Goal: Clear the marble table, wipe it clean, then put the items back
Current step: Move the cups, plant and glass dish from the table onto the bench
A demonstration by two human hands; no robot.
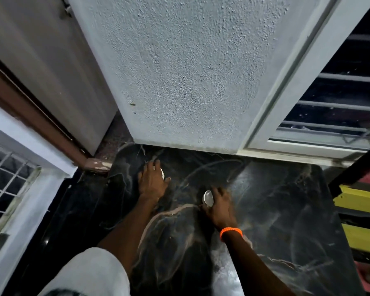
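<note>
Left hand (152, 180) hides most of a white thing (162, 173); right hand (219, 207) blurred, covering part of round lid (208, 198).

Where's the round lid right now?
In the head view, the round lid sits mid-table on the marble table, gripped by the right hand, to the right of the left hand.

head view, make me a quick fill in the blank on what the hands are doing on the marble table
1. The right hand wears an ____ band at its wrist.
2. Each hand grips a small round white ____; the right one shows its flat top.
3. The left hand lies nearer the textured ____ than the right hand does.
4. The marble table is ____ with pale veins.

Missing words: orange; container; wall; black
</note>
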